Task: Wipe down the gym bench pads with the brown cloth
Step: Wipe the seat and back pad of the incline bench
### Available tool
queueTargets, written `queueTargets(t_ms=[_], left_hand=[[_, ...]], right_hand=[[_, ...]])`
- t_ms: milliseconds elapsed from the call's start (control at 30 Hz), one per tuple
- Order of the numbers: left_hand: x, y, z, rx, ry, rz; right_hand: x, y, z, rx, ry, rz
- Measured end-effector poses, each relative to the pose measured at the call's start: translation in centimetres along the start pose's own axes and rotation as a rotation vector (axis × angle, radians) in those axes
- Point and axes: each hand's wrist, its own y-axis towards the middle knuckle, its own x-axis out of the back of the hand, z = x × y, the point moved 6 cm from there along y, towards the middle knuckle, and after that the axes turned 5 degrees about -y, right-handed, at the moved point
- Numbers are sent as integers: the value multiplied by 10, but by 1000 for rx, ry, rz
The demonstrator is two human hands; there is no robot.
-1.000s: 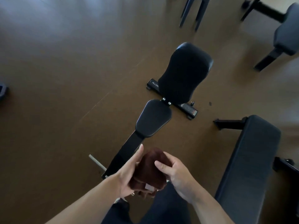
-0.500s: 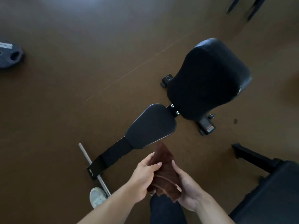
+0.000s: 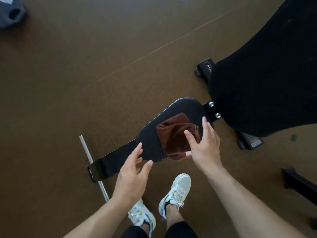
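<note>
The brown cloth [image 3: 175, 136] lies folded on the small black seat pad [image 3: 178, 109] of the gym bench, its near edge hanging over the pad's rim. My right hand [image 3: 204, 145] rests on the cloth's right side with fingers straight and spread. My left hand [image 3: 133, 174] hovers at the pad's near left edge, fingers relaxed and open, fingertips at the rim. The large black back pad [image 3: 264, 79] rises at the upper right, joined to the seat by a bolted bracket [image 3: 213, 109].
The bench frame [image 3: 111, 162] and a silver floor bar [image 3: 92, 167] extend to the lower left. My two white sneakers [image 3: 176, 191] stand just below the seat. A weight plate [image 3: 12, 12] lies at the top left. Another black frame [image 3: 298, 184] sits at the right edge.
I have leaned in closer to the bench. The cloth, held between both hands before, now lies on the seat pad under my right hand, and my left hand has let go.
</note>
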Motion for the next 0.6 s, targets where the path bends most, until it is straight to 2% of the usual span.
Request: queueTargets(t_ms=[133,233,300,400,500,600], left_hand=[[5,47,39,-85,79,-77],[-3,84,57,-139,74,-103],[-9,102,65,-136,24,-100],[-10,116,78,-116,-18,-100],[-1,119,89,-121,-19,-116],[6,121,98,-127,-44,-129]], right_hand=[[-76,31,-17,170,-396,49],[-120,50,-19,217,-549,19],[-133,70,-16,237,-593,-64],[-118,120,-3,290,-631,-199],[-86,172,15,171,-579,-263],[-108,159,30,66,-483,-379]])
